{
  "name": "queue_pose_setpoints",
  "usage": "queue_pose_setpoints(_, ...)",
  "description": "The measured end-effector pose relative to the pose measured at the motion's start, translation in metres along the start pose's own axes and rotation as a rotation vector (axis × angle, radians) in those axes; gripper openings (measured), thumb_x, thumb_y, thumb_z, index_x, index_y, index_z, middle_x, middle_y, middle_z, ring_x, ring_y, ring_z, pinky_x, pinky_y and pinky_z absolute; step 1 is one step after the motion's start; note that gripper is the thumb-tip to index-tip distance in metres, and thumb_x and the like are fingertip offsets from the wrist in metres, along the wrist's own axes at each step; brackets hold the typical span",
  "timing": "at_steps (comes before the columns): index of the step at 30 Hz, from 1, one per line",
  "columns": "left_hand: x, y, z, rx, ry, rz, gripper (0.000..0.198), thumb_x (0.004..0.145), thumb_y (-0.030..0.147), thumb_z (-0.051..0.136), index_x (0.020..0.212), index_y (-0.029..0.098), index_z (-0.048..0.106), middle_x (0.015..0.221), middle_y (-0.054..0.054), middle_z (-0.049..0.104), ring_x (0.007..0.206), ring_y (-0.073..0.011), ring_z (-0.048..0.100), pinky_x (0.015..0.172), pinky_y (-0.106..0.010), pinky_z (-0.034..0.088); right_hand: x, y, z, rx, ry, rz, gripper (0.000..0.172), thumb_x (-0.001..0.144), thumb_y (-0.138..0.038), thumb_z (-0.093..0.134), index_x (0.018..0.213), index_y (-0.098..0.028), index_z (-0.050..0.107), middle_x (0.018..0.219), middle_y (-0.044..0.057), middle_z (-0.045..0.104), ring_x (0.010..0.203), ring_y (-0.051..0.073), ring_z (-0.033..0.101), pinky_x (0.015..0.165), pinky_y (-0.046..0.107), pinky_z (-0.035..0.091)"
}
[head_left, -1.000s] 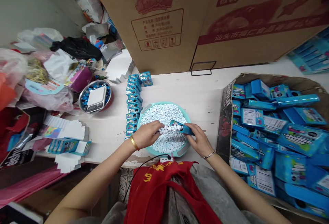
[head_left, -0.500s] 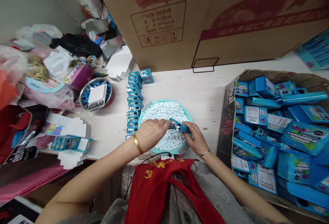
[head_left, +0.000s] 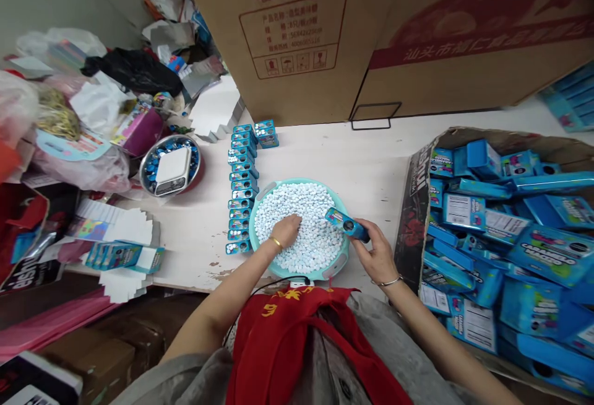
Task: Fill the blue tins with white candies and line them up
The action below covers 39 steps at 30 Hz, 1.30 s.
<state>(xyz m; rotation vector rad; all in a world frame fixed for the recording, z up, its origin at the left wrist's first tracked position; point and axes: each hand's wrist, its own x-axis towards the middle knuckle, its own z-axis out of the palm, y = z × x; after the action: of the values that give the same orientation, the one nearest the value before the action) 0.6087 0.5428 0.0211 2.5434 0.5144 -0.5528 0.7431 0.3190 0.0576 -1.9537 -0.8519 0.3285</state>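
Watching over the link, I see the left hand (head_left: pixel 285 231) pushed down into the heap of white candies (head_left: pixel 315 238) — fingers buried, so I cannot tell whether it is holding any. The right hand (head_left: pixel 374 256) grips a small blue tin (head_left: pixel 347 224) just over the rim of the teal basin (head_left: pixel 251 231). A row of blue tins (head_left: pixel 241 188) stands beside the basin on the tabletop (head_left: pixel 371 157) — a cardboard box of blue packs (head_left: pixel 413 219) sits to the right.

Under the left-hand fingers (head_left: pixel 284 230) — matt, chalky white candies (head_left: pixel 309 231) in a smooth teal plastic basin (head_left: pixel 252 225). Held in the right-hand fingers (head_left: pixel 366 245) — a glossy blue plastic case (head_left: pixel 347 225). Right of those fingers, matt corrugated cardboard (head_left: pixel 413 219).
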Motion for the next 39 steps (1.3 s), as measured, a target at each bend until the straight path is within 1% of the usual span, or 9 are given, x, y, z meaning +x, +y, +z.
queue_pose_setpoints(5,-0.011,-0.006,-0.008,-0.113,0.018,0.066,0.031,0.088,0.018,0.047,0.119,0.015,0.049,0.116,-0.009,0.058,0.104,-0.0185,0.056,0.093,-0.029,0.043,-0.001,0.001,-0.004,-0.020,0.054,0.047,0.035,0.083,-0.030,0.053,0.117,-0.021,0.053,0.110,0.009,0.062,0.102,0.024,0.058,0.089,0.040,0.048)
queue_pose_setpoints(11,-0.051,-0.002,-0.065,-0.286,0.084,0.254,0.027,0.089,0.026,0.047,0.115,0.017,0.051,0.107,-0.009,0.060,0.096,-0.0186,0.057,0.087,-0.031,0.045,0.001,-0.003,-0.006,-0.053,0.033,-0.012,0.037,0.083,-0.025,0.050,0.119,-0.022,0.052,0.112,0.010,0.060,0.105,0.025,0.056,0.093,0.044,0.046)
queue_pose_setpoints(18,-0.070,0.045,-0.136,0.024,-0.032,0.335,0.025,0.090,0.023,0.044,0.112,0.017,0.053,0.103,-0.008,0.060,0.097,-0.0194,0.057,0.087,-0.032,0.046,0.000,-0.013,0.012,-0.050,-0.066,-0.122,0.041,0.083,-0.018,0.047,0.123,-0.025,0.051,0.117,0.009,0.058,0.111,0.026,0.054,0.097,0.048,0.045)
queue_pose_setpoints(25,-0.078,0.103,-0.167,0.455,-0.148,0.218,0.030,0.086,0.007,0.040,0.114,0.014,0.049,0.096,-0.009,0.060,0.087,-0.0214,0.061,0.072,-0.031,0.049,-0.004,-0.020,0.025,-0.011,-0.076,-0.157,0.044,0.082,-0.014,0.046,0.125,-0.026,0.049,0.118,0.008,0.058,0.113,0.026,0.053,0.099,0.049,0.045)
queue_pose_setpoints(29,-0.087,0.121,-0.172,0.480,-0.125,0.207,0.024,0.089,0.007,0.034,0.103,0.013,0.053,0.089,-0.010,0.059,0.081,-0.0209,0.060,0.069,-0.032,0.049,-0.007,-0.019,0.029,0.011,-0.089,-0.159,0.044,0.083,-0.013,0.046,0.125,-0.025,0.048,0.119,0.009,0.058,0.114,0.025,0.053,0.100,0.048,0.044)
queue_pose_setpoints(31,-0.089,0.111,-0.172,0.431,-0.077,0.197,0.023,0.091,0.008,0.034,0.098,0.014,0.055,0.089,-0.009,0.059,0.083,-0.0196,0.060,0.072,-0.031,0.049,-0.008,-0.018,0.030,0.018,-0.087,-0.149,0.044,0.083,-0.013,0.046,0.125,-0.025,0.049,0.120,0.009,0.058,0.115,0.024,0.053,0.100,0.047,0.044)
queue_pose_setpoints(33,-0.090,0.086,-0.163,0.365,-0.012,0.140,0.021,0.091,0.012,0.037,0.101,0.016,0.054,0.094,-0.008,0.058,0.086,-0.0184,0.059,0.075,-0.030,0.049,-0.008,-0.015,0.027,0.024,-0.062,-0.122,0.042,0.083,-0.015,0.046,0.124,-0.024,0.050,0.120,0.009,0.058,0.115,0.025,0.053,0.100,0.047,0.044)
queue_pose_setpoints(36,-0.086,0.031,-0.129,0.313,-0.018,-0.015,0.019,0.089,0.015,0.043,0.105,0.018,0.054,0.103,-0.007,0.057,0.092,-0.0196,0.057,0.078,-0.030,0.048,-0.006,-0.011,0.019,0.027,-0.016,-0.068,0.038,0.084,-0.019,0.048,0.122,-0.023,0.051,0.118,0.010,0.059,0.112,0.025,0.054,0.098,0.046,0.045)
queue_pose_setpoints(39,-0.075,-0.007,-0.071,0.258,-0.168,-0.098,0.022,0.085,0.007,0.042,0.100,0.017,0.055,0.101,-0.008,0.058,0.094,-0.0203,0.058,0.080,-0.032,0.046,-0.003,-0.006,0.009,0.018,0.026,-0.038,0.036,0.084,-0.023,0.051,0.120,-0.021,0.052,0.113,0.010,0.061,0.107,0.025,0.057,0.094,0.045,0.046)
